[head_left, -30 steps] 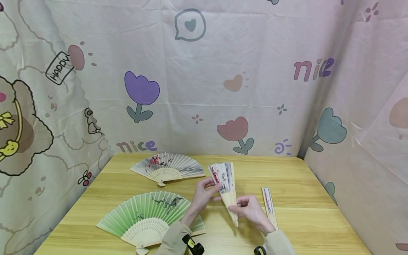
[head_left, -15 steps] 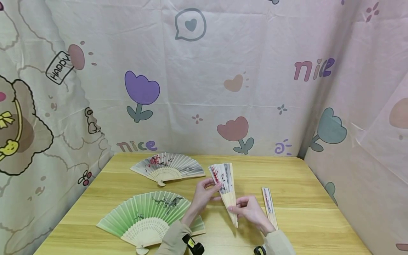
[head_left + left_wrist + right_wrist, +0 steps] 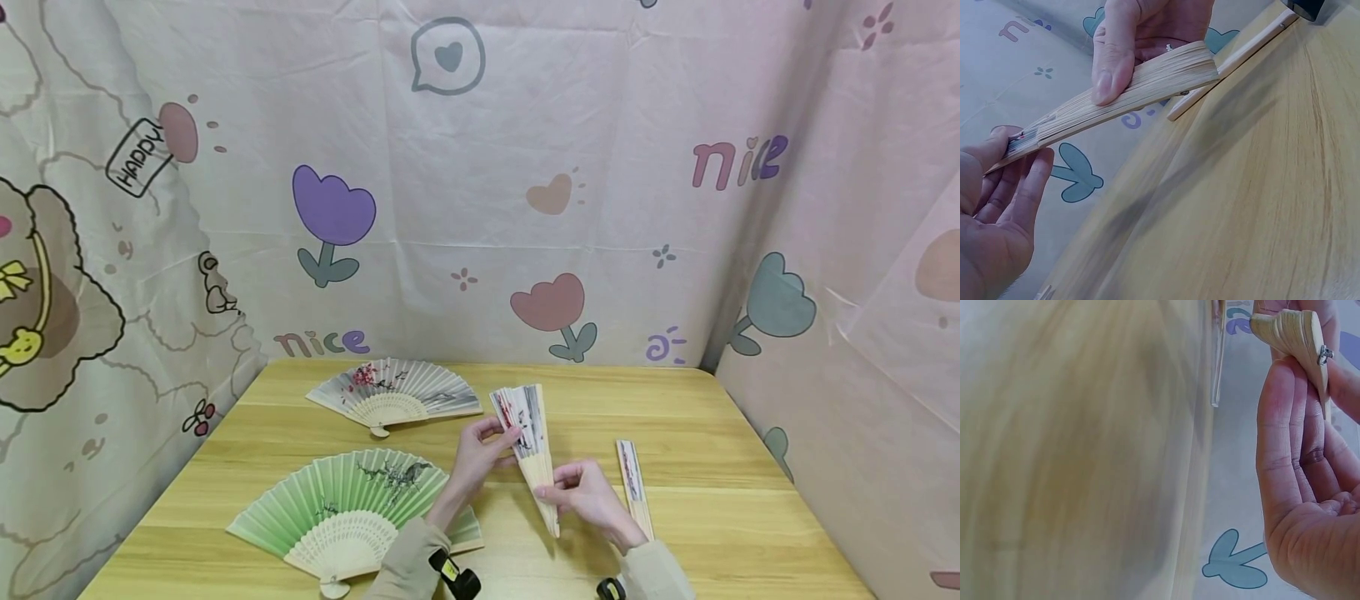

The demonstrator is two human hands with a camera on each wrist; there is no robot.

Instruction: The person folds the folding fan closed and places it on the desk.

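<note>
A partly spread folding fan (image 3: 531, 433), pale with red and grey painting and bare wooden ribs, is held above the table between both hands. My left hand (image 3: 478, 457) pinches its printed upper leaf, thumb in front. Lower down, my right hand (image 3: 588, 493) grips the ribs near the pivot end. The left wrist view shows the fan's ribs (image 3: 1129, 94) stacked close together. A metal pivot pin (image 3: 1325, 355) shows at the fan's narrow end in the right wrist view. Beside my right hand lies a closed folding fan (image 3: 634, 483), its lower end hidden by that arm.
A spread grey fan with red blossoms (image 3: 390, 398) lies at the back left. Nearer is a spread green fan (image 3: 330, 500), partly behind the left forearm. The wooden table (image 3: 720, 467) ends against a printed cloth backdrop (image 3: 465, 167).
The fan's top edge has tilted very slightly to the left and narrowed a little. Both hands keep nearly the same place and hold.
</note>
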